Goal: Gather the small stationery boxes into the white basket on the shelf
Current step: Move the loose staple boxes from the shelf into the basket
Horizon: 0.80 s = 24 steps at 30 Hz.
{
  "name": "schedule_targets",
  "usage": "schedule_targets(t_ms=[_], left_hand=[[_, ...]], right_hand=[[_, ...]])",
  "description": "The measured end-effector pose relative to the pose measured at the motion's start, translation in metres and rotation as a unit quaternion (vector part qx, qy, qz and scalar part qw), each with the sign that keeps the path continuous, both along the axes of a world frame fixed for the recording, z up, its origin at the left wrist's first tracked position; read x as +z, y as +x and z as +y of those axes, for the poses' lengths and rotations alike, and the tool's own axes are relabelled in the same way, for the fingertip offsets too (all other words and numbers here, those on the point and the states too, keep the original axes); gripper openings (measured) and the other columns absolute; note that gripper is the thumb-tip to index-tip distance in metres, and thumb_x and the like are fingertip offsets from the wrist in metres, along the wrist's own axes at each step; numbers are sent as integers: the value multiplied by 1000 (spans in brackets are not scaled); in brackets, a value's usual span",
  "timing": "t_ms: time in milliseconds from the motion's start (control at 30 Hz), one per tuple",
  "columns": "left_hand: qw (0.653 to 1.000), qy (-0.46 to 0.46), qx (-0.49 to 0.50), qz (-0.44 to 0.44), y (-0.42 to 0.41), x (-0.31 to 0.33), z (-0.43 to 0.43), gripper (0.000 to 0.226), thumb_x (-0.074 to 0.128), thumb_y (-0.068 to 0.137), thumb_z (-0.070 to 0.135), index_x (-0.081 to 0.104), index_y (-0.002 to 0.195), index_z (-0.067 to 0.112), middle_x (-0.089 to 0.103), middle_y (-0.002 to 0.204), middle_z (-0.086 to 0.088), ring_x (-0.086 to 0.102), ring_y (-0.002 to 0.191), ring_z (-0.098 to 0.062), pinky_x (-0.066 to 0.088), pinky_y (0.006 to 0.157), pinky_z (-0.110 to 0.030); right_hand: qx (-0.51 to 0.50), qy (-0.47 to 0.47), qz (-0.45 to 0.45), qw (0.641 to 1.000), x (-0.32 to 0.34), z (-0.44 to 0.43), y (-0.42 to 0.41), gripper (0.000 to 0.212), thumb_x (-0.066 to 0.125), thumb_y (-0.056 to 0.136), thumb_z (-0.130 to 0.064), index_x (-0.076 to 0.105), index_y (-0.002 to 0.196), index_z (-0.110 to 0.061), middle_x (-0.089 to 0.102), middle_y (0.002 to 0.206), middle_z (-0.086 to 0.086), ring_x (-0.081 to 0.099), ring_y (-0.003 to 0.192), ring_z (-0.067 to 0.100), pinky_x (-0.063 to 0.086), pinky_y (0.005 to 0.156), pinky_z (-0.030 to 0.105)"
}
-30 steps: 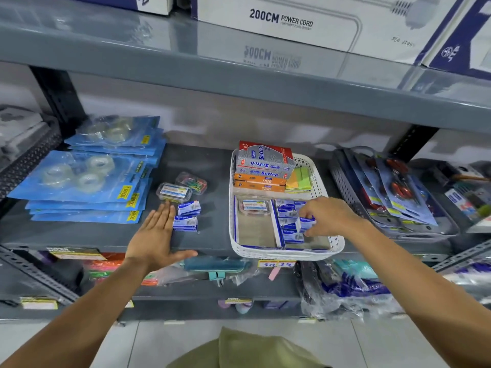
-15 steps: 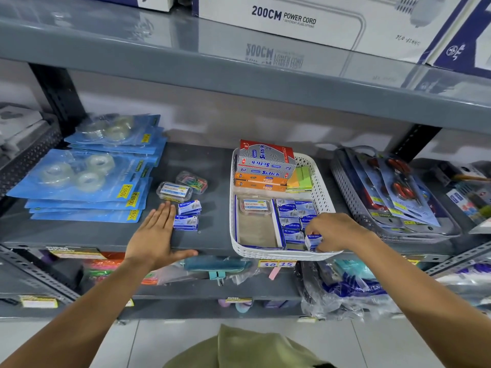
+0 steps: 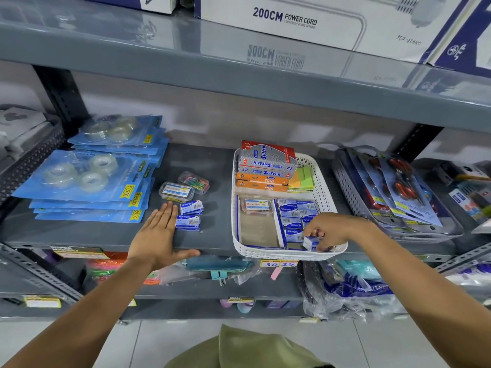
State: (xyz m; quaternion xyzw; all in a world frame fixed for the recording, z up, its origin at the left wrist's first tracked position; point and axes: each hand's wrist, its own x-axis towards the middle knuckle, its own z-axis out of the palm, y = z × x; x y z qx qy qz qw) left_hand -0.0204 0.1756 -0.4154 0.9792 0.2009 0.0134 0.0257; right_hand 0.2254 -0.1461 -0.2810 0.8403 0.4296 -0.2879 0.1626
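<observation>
The white basket [image 3: 322, 176] sits on the grey shelf [image 3: 218, 235] and holds several small blue stationery boxes [image 3: 292, 213] in rows. My right hand [image 3: 329, 229] is over the basket's front right corner and pinches one small blue box [image 3: 310, 241] there. On the shelf left of the basket lie two small blue boxes, one [image 3: 191, 207] behind the other [image 3: 188, 222]. My left hand [image 3: 159, 232] rests flat on the shelf with straight fingers, just left of those two boxes.
Two clear plastic cases [image 3: 177, 191] lie behind the loose boxes. Blue tape packs [image 3: 87, 179] are stacked at the left. Larger Softek boxes [image 3: 267, 160] and sticky notes [image 3: 303, 179] fill the basket's back. A tray of scissors [image 3: 393, 195] stands at the right.
My right hand has drawn back from the basket's middle to its front right corner with a small blue box. My left hand has stayed flat on the shelf.
</observation>
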Motion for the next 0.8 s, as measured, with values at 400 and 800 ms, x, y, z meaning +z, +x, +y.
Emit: schedule_targets(t_ms=[400, 800], left_hand=[[1000, 4, -1, -2, 0, -2, 1, 136, 9, 54, 102, -5, 151, 7, 1, 161, -10, -3, 148, -21, -2, 121, -36], [1000, 4, -5, -9, -1, -2, 1, 135, 12, 56, 101, -1, 151, 7, 4, 161, -10, 1, 149, -21, 1, 121, -36]], right_hand=[[2, 36, -115, 993, -13, -5, -12, 50, 68, 83, -38, 52, 130, -30, 60, 123, 1, 55, 115, 22, 45, 82, 31], [-41, 32, -31, 998, -15, -3, -8, 39, 72, 79, -23, 63, 117, -19, 65, 112, 4, 59, 98, 22, 49, 81, 30]])
